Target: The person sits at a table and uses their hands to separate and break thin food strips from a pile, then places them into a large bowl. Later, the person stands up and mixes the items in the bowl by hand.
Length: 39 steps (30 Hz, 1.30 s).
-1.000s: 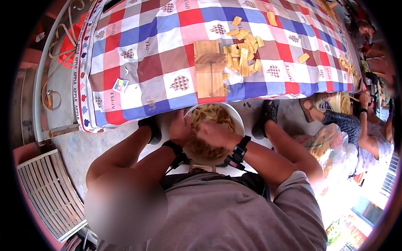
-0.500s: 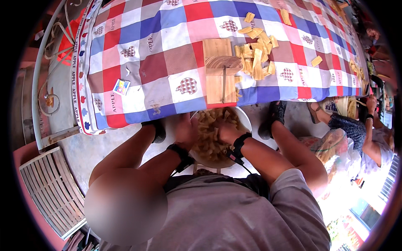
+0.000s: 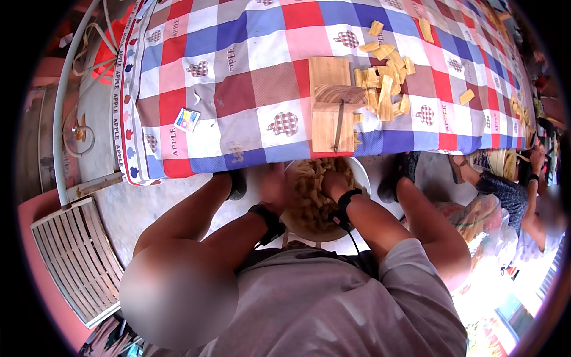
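A round, light-rimmed basin [image 3: 363, 181] sits between my knees, full of pale yellow, strip-like pieces [image 3: 309, 205] whose exact kind I cannot make out. My right hand [image 3: 336, 185] reaches down among them, its fingertips hidden. At the basin's left rim is my left hand [image 3: 276, 185], its fingers smeared by motion. On the table edge just beyond stands a wooden block tool [image 3: 328, 128], a flat board with an upright piece and a thin dark strip. More yellow pieces [image 3: 386, 83] lie in a loose pile to its right.
A checked tablecloth [image 3: 238, 116] covers the table ahead, with a small colourful packet [image 3: 187, 119] on it. At left stands a slatted bench [image 3: 77, 259]. To the right are a plastic bag [image 3: 491, 223] and another person [image 3: 538, 217] seated near the table.
The whole view has shifted, so the table and basin appear farther right. My left hand has become blurred at the basin's rim, while my right hand stays among the pieces.
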{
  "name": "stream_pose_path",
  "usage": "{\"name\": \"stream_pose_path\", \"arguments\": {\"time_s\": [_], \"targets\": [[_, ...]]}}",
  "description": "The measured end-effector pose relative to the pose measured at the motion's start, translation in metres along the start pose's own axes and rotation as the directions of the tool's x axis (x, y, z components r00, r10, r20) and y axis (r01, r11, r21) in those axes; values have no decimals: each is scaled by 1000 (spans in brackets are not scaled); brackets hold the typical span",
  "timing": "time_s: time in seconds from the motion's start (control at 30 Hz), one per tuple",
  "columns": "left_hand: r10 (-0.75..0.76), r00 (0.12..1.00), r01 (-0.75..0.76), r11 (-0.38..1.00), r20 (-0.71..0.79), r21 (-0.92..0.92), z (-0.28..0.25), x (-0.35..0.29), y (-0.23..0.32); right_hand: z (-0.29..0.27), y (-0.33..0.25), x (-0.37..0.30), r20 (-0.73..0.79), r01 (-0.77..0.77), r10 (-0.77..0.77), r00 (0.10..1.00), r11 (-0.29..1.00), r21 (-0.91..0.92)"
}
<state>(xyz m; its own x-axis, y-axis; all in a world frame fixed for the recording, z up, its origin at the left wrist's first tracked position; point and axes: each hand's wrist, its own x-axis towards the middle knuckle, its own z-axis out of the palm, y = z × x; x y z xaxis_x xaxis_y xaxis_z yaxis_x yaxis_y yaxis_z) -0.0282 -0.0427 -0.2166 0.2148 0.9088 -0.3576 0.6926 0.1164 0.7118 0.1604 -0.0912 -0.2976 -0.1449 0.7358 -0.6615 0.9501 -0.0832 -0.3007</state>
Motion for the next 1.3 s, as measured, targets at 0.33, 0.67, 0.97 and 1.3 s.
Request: {"name": "stream_pose_path", "arguments": {"time_s": [0.33,0.67,0.97,1.3], "targets": [[15,999,-16,999,-45,-39,0,-1,3,-58,-3,-45,-246,217,-19,969,536,816],[3,1000,-3,1000,-23,1,1,2,-3,-92,-18,-95,-398,234,-80,914,905,354],[33,999,-34,999,-25,-18,1,2,-2,-6,-3,-73,-137,473,-489,862,871,-132],[6,1000,-6,999,-7,-47,-2,2,8,26,-18,-30,22,348,-347,937,935,-67]]}}
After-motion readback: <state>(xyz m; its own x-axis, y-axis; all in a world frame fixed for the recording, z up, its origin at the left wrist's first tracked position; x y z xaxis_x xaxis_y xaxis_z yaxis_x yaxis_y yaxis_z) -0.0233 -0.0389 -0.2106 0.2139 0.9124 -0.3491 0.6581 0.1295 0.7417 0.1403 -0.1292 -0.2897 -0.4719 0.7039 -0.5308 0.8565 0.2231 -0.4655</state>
